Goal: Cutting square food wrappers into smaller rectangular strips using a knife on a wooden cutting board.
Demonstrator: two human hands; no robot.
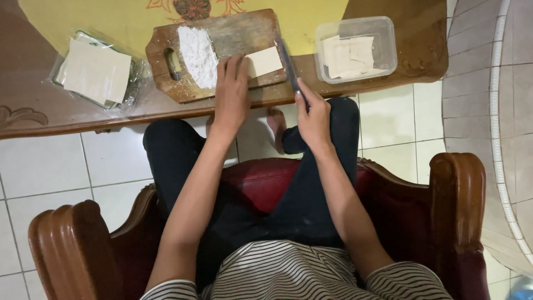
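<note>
Your left hand lay flat on the cutting board, pinning 1 dough square; your right hand gripped the knife. Tub right of the board was partly filled, stack left of it uncut.

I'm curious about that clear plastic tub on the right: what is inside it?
The clear tub holds pale, flat square sheets, overlapping in a loose pile. How many there are, and whether anything lies beneath them, cannot be seen because the top sheets cover it.
</note>
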